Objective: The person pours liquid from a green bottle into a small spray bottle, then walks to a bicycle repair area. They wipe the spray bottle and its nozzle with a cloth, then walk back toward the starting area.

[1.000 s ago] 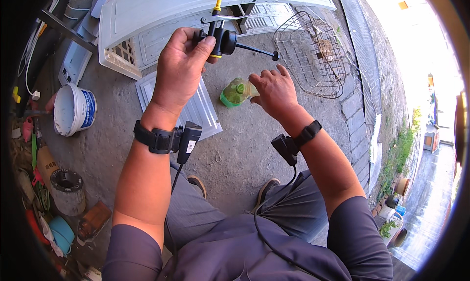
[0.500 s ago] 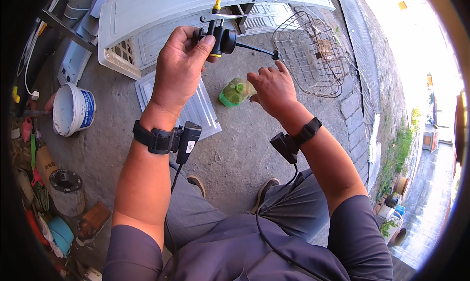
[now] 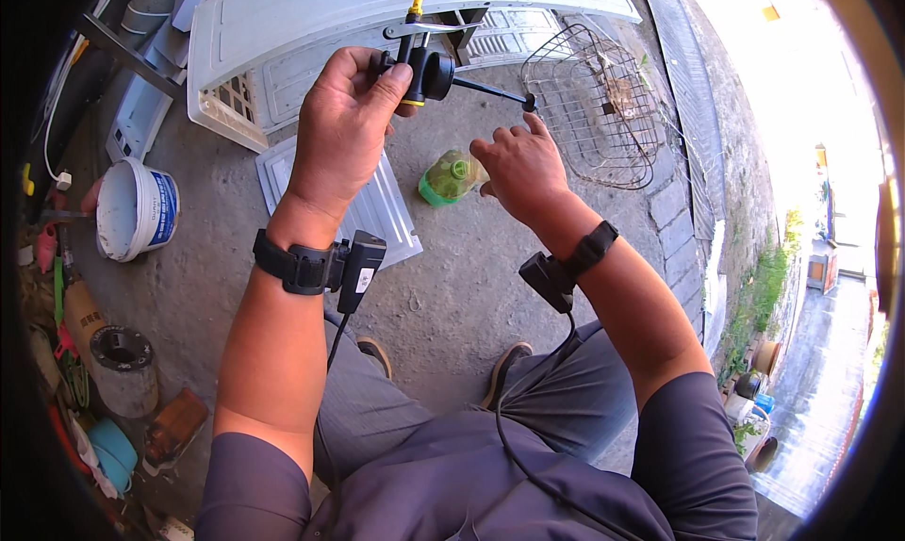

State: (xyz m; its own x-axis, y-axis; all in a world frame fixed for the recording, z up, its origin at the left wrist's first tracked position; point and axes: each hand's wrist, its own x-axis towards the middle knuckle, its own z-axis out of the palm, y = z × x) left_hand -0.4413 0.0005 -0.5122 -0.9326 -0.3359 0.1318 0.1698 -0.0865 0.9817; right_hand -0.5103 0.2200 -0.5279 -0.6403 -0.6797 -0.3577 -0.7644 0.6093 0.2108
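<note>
Teal bowl: far left of the green bottle and nearer the person, among clutter; its contents are too small to make out.
Grey cylinder: well left of the bottle and nearer the person; hollow at the top, dark inside.
White bucket: well left of the bottle; its mouth shows pale, stained inner walls, and what lies at the bottom cannot be told.
Pale flat panel: just left of the bottle, lying on the concrete floor.
Left hand: raised left of the bottle and farther up the view; its grip is closed around a black device, the same clasp as a second ago.
Black device: farther up the view than the bottle and slightly left; yellow piece on top, yellow ring beneath, thin rod pointing right.
Green bottle: on the floor; translucent, yellowish above, brighter green below, though whether that green is liquid or plastic cannot be told.
Right hand: just right of the bottle; its grip is loose, thumb apart from bent fingers, index finger extended. It sits slightly farther left than a second ago, the fingertip more squarely under the rod's end; contact cannot be told.
Wire basket: right of the bottle and farther up the view; pale, dry-looking matter and a small dark piece show at its mesh.
</note>
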